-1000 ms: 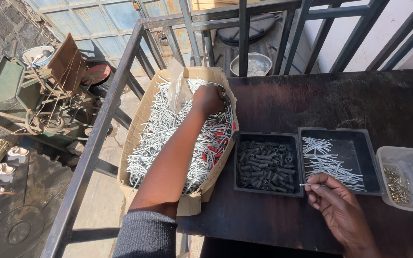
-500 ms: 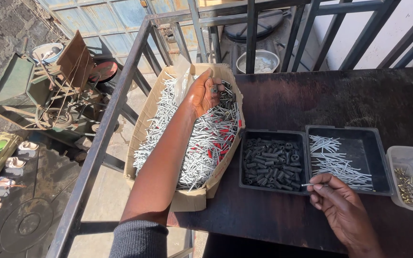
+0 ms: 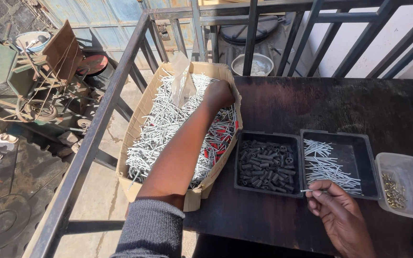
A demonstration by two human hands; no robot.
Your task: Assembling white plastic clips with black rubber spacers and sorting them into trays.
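Two hands: both work over a dark wooden table [image 3: 340, 102] at the right of the frame.
Left hand [image 3: 218, 94]: the arm in a grey knitted sleeve [image 3: 151, 229] stretches from the bottom centre up to the upper middle; the fingers curl down into the pins, but whether they grip any I cannot tell.
Cardboard box [image 3: 137, 122]: long and brown, full of thin silver metal pins [image 3: 161, 129], some with red parts, left of centre.
Right hand [image 3: 338, 212]: low at the right, fingers pinched together on one thin silver pin [image 3: 308, 190], just below the trays.
Left black tray [image 3: 267, 162]: square plastic, holds small dark cylinders.
Right black tray [image 3: 364, 153]: holds loose silver pins.
Clear plastic container [image 3: 409, 174]: at the right edge, with small brass-coloured pieces.
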